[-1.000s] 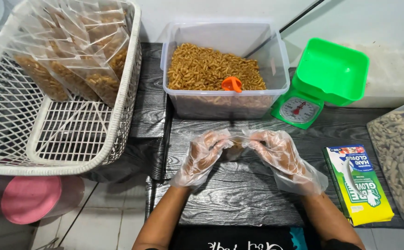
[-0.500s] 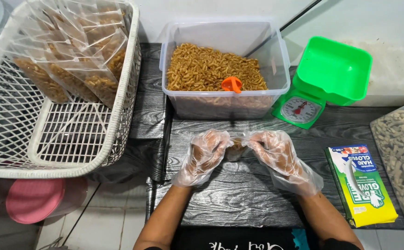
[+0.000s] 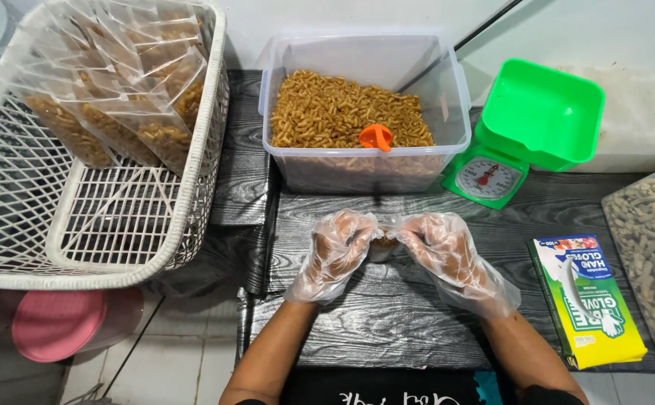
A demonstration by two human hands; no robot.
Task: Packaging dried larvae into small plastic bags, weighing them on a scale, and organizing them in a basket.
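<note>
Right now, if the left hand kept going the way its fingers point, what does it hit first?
The left hand points toward the right hand; it would meet the small clear bag pinched between them first, then that hand. Depth looks equal.

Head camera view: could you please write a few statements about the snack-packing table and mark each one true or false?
1. Both hands, left hand and right hand, wear clear plastic gloves. True.
2. The hands hold a small clear snack bag between them. True.
3. The green kitchen scale has snacks in its tray. False: the tray is empty.
4. The orange plastic scoop lies in the white wire basket. False: it sits in the clear plastic tub of brown snacks.
5. The basket holds filled bags. True.
</note>
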